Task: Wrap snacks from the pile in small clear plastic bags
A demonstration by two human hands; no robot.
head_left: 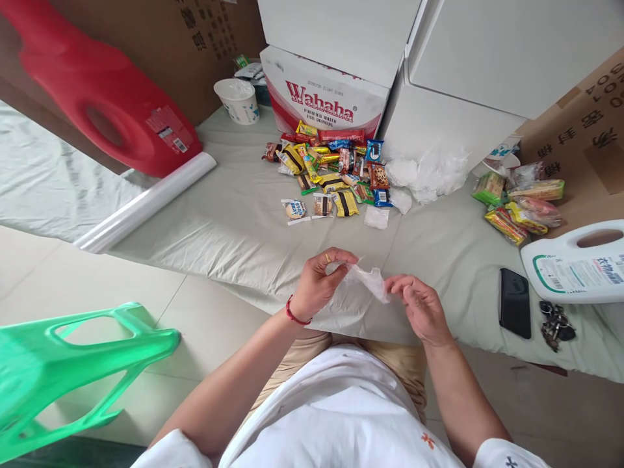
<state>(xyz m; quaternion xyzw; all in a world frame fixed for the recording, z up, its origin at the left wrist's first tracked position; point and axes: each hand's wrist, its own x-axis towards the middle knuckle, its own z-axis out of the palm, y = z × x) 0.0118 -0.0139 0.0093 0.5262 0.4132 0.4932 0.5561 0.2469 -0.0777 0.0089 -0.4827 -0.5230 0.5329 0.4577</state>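
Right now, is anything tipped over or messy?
Yes. The white jug lies on its side next to the phone and keys, and the red jug sits tilted by the cardboard. The snack packets sit in a loose heap on the sheet. The left hand and right hand pinch a clear bag.

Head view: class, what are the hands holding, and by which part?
A clear plastic bag: left hand grip on its left edge, right hand grip on its right.

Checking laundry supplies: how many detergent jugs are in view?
2. A red jug sits at far left against cardboard; a white jug lies on the sheet at right, beside the black phone and keys. More may be hidden behind boxes.
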